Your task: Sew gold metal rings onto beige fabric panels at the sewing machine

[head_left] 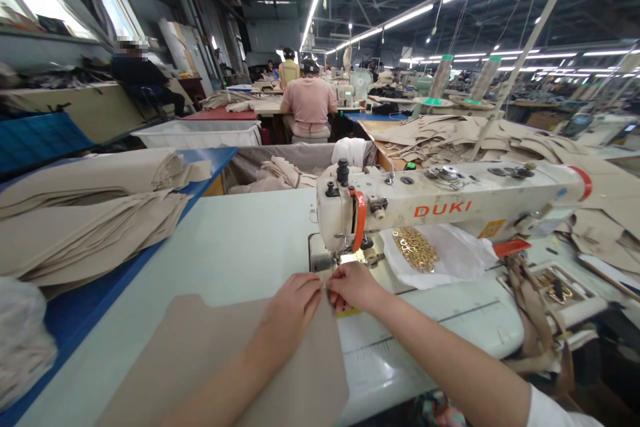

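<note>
A flat beige fabric panel (210,360) lies on the pale table, spreading toward the near edge. Its far corner sits just before the sewing machine's needle, pinched between both hands where their fingertips meet.

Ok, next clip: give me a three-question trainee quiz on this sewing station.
1. True or false: both hands press the beige fabric panel in front of the sewing machine.
2. What lies on the white plastic bag under the machine arm? A) gold metal rings B) scissors C) thread cones
3. On which side of the table is the stack of beige cut pieces?

Key: 1 true, left hand and right hand; 2 A; 3 the person's left.
</note>
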The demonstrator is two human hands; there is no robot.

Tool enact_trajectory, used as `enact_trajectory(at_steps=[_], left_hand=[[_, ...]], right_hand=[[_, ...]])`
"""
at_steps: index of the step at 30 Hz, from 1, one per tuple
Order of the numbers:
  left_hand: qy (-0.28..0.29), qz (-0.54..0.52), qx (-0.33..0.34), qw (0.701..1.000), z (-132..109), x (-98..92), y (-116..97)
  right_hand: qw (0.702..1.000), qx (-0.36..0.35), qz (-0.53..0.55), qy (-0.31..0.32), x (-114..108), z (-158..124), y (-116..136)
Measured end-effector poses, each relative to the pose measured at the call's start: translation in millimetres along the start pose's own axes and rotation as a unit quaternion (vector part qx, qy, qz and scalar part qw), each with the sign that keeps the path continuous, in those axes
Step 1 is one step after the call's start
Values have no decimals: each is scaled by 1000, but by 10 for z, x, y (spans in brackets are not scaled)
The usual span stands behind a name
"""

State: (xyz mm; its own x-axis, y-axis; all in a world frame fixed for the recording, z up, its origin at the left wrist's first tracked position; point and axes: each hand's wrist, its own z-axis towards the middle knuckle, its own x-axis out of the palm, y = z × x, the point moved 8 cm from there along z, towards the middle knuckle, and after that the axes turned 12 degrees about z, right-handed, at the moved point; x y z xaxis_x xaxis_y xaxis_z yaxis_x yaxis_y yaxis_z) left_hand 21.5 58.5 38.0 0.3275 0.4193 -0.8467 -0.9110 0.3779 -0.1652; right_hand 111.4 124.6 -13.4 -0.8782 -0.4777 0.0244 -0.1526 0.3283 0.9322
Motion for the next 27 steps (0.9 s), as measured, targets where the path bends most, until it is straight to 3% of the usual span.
enact_trajectory(at_steps=[5, 11, 15, 20, 23, 27], left_hand=[[-16, -3, 30, 999, 95, 13, -71], [-20, 2, 30, 999, 118, 76, -78], [-16, 12, 28, 999, 140, 97, -66], [-20, 18, 27, 999, 144, 86, -54], [-26, 15, 25, 999, 148, 67, -55], [-27, 12, 24, 999, 150, 43, -68]], right_hand=[[998, 51, -40, 3, -14, 7, -32], [994, 47, -97, 7, -25, 23, -32], [986, -7, -166, -16, -48, -14, 54], [946, -155, -281, -50, -148, -359, 180], [891, -260, -372, 12, -107, -696, 120], [729, -416, -535, 98, 45, -1091, 35]])
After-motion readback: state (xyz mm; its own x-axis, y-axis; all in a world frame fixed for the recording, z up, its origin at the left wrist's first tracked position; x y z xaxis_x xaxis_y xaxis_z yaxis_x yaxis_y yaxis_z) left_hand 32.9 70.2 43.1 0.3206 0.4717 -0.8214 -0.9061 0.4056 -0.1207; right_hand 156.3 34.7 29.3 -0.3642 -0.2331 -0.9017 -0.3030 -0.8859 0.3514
